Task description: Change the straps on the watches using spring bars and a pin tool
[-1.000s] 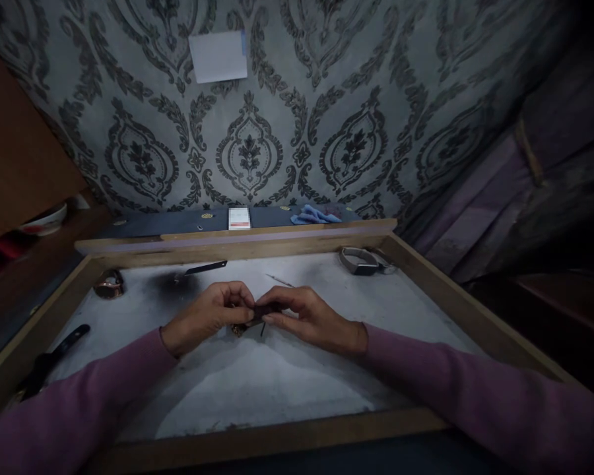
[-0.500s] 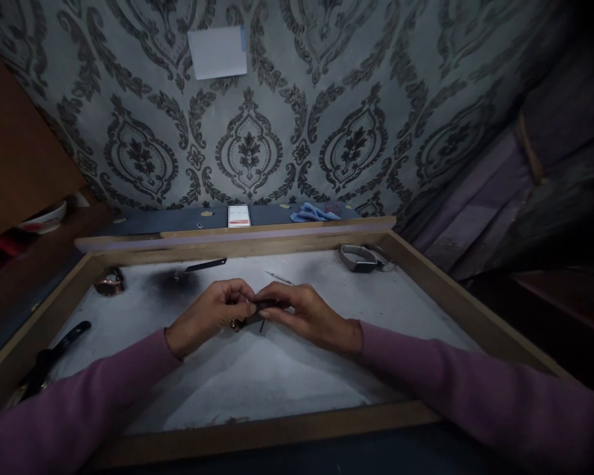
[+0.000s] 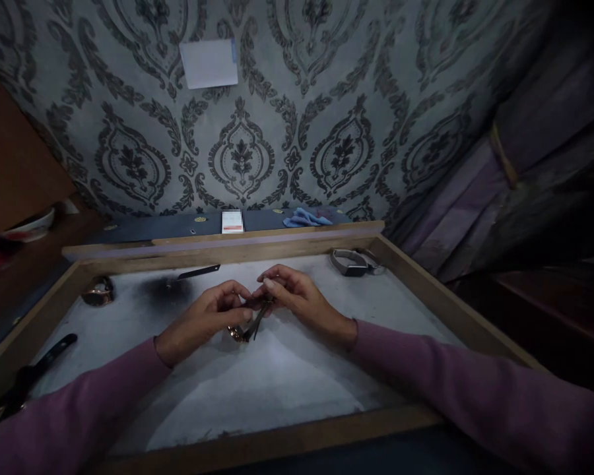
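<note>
Between my two hands is a wristwatch (image 3: 236, 334) with a rose-gold coloured case and a dark strap, held just above the white board. My left hand (image 3: 205, 316) has its thumb and fingers closed on the watch near the case. The fingers of my right hand (image 3: 304, 298) are bent around the strap by its buckle part, with the thumb on top. A strap end hangs down between the hands. Fingers partly hide the watch. Beyond my left hand lies a loose black strap piece (image 3: 198, 272).
A wooden rim (image 3: 257, 247) surrounds the white board. Inside it lie a rose-gold watch (image 3: 98, 291) at back left, a black-strapped watch (image 3: 42, 363) at left and a grey-banded watch (image 3: 349, 262) at back right. Behind the rim are a phone (image 3: 232, 222) and a blue cloth (image 3: 307, 218).
My right hand has lifted and turned, its fingers higher and looser on the strap. More of the watch case and hanging strap shows. The thin pointed tool is now hidden. The view has shifted slightly.
</note>
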Motion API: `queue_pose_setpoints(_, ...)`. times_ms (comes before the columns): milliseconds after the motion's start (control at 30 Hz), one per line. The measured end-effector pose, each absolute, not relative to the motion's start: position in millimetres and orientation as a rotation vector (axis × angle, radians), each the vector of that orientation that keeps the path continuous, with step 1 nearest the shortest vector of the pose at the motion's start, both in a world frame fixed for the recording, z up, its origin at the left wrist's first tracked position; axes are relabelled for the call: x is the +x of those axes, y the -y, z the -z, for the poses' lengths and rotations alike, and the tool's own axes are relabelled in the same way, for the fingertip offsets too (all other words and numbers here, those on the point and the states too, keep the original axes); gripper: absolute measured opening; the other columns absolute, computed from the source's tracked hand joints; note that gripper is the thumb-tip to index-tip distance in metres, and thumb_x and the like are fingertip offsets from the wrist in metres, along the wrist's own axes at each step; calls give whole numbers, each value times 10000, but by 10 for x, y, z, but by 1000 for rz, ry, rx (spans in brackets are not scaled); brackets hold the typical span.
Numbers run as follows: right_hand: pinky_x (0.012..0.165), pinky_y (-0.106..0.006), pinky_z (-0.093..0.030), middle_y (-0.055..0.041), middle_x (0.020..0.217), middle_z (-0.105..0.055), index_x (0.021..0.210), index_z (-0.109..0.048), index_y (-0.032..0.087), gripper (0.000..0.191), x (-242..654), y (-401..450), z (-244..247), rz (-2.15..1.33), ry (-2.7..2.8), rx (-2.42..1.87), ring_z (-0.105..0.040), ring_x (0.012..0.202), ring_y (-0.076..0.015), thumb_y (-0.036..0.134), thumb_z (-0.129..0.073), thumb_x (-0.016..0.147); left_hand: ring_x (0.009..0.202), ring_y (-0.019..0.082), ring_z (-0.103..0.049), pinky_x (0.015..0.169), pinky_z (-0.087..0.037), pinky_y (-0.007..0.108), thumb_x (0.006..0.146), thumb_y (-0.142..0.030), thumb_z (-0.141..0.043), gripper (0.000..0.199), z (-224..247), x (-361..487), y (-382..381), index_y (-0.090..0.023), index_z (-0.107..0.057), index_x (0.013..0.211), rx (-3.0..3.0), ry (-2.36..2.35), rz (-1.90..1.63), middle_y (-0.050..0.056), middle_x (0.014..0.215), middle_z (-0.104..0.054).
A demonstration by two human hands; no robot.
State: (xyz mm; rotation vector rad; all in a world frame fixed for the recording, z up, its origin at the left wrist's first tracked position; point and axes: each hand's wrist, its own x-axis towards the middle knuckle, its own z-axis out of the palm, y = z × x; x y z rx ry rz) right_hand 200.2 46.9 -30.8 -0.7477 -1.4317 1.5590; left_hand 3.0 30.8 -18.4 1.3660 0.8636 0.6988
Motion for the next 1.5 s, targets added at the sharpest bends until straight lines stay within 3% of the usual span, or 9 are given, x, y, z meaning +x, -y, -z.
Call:
queue_pose_setpoints(200,647,-274,-581,-36,885,-651,925,-574,160,336,1993,-450,264,-1666,1329,-681,-641,758,-130,416,-723,767,660,113,-470,576,-350,228,832,-395,-613,260,187,63,-275,-150,-577,911,1501,-898,-729,3,774,-552)
queue_pose_setpoints(333,689,-267,-554,-36,979,-631,1004,-581,180,405,1990,-479,320,-1717,1349,-674,-626,829,-133,321,-796,691,703,124,-503,628,-384,239,855,-372,-590,248,189,73,-282,-155,-563,970,1453,-874,-825,17,824,-573)
queue_pose_setpoints(433,684,-246,-514,-16,915,-635,1024,-569,184,461,1984,-497,386,-1741,1412,-716,-612,802,-121,296,-821,654,754,142,-523,666,-407,251,838,-356,-614,251,179,82,-272,-163,-567,992,1400,-855,-871,29,869,-585)
queue_pose_setpoints(567,688,-245,-468,-3,818,-633,935,-579,157,360,1988,-487,402,-1664,1503,-779,-593,736,-109,346,-777,702,834,161,-528,744,-418,265,807,-303,-650,216,157,84,-257,-163,-596,962,1383,-833,-911,32,901,-591)
queue_pose_setpoints(700,744,-268,-469,-4,815,-624,897,-591,153,255,2005,-443,317,-1489,1639,-757,-591,773,-121,322,-719,756,768,148,-526,732,-421,274,801,-298,-631,203,137,72,-276,-152,-620,943,1258,-805,-921,24,844,-597)
queue_pose_setpoints(867,715,-267,-499,-31,874,-628,912,-622,154,141,2003,-353,200,-1360,1799,-699,-601,830,-140,259,-640,819,661,148,-502,671,-398,284,749,-273,-630,140,76,65,-304,-140,-589,733,1193,-782,-815,8,659,-546)
queue_pose_setpoints(1067,749,-278,-520,-35,901,-631,913,-620,158,83,1987,-292,162,-1248,1861,-677,-609,852,-140,211,-605,852,593,134,-467,622,-375,283,704,-214,-625,153,38,81,-295,-162,-514,612,1144,-755,-798,-24,580,-457)
queue_pose_setpoints(1300,756,-285,-536,-28,879,-624,922,-615,163,95,1971,-273,197,-1212,1842,-678,-604,833,-130,212,-627,841,513,82,-347,511,-272,225,630,-195,-668,159,33,106,-264,-162,-513,626,1084,-886,-802,-61,534,-415)
queue_pose_setpoints(1500,761,-280,-526,-24,877,-626,916,-613,158,124,1956,-285,220,-1297,1764,-661,-607,818,-125,232,-654,826,503,75,-285,515,-262,217,706,-266,-685,193,112,88,-271,-162,-522,694,1062,-845,-827,-83,520,-352)
